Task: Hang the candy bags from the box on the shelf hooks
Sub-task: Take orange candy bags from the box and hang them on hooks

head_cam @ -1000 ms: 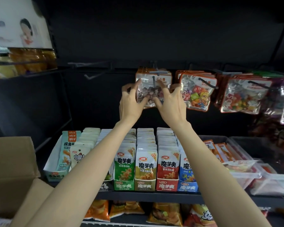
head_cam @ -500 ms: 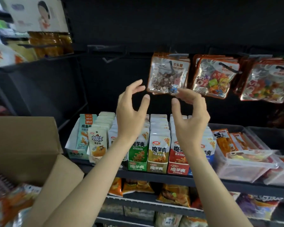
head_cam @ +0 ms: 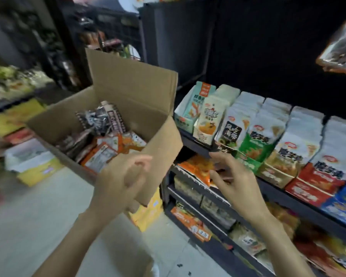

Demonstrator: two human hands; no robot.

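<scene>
Hands, left hand (head_cam: 118,182) and right hand (head_cam: 236,182), hung loosely curled, empty; candy bags (head_cam: 102,150) lay beyond the fingertips in the box (head_cam: 164,134), best pinched by the top edge.

Count, head view: hands, 2, left (head_cam: 120,182) and right (head_cam: 236,184). Cardboard box (head_cam: 164,140), 1, open. Candy bags (head_cam: 106,154) inside: several, overlapping, exact number indeterminate. Hanging bag (head_cam: 342,50), 1, upper right.

Candy bags (head_cam: 106,148) heaped inside open box (head_cam: 148,96)
</scene>
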